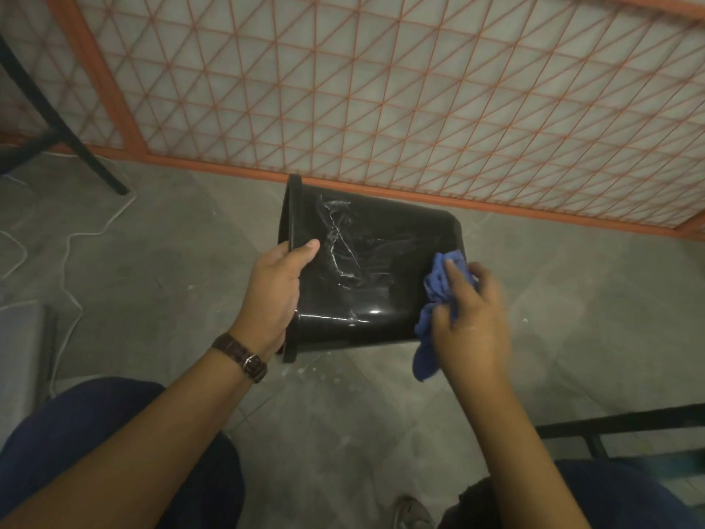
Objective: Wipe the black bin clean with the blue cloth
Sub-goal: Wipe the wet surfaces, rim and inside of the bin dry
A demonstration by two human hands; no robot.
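**Both hands on the bin, cloth at its base end**

The left hand (pixel 280 284) grips the rim of the black bin (pixel 366 269). Its thumb (pixel 309 247) lies along the outer wall and the remaining fingers are tucked out of sight inside the mouth. A brown-strapped watch (pixel 244 357) sits on that wrist. The right hand (pixel 471 318) clutches the blue cloth (pixel 438 286), with its fingers curled round the bunched fabric, and presses it against the bin's right-hand edge, near the closed base. A loose tail of cloth hangs below the palm. This hand is slightly blurred, so the exact lie of each finger cannot be told.

The bin is turned on its side between the two hands, in front of the person's knees, with its mouth to the left and its base to the right. Its glossy upper wall carries pale smeared streaks and one bright glint of light (whether any part of it rests on the ground cannot be told).

Beneath it lies a grey tiled floor (pixel 171 269), dusty and flecked with white. A white cable (pixel 70 246) wanders across the floor on the left. Behind the bin, an orange wire grid (pixel 381 89) in an orange frame stands over a pale panel. A black chair leg (pixel 57 120) slants down at upper left, and a black metal frame (pixel 610 425) sits at lower right. Dark blue trousers (pixel 95 425) and the toe of a shoe (pixel 414 513) fill the bottom edge.
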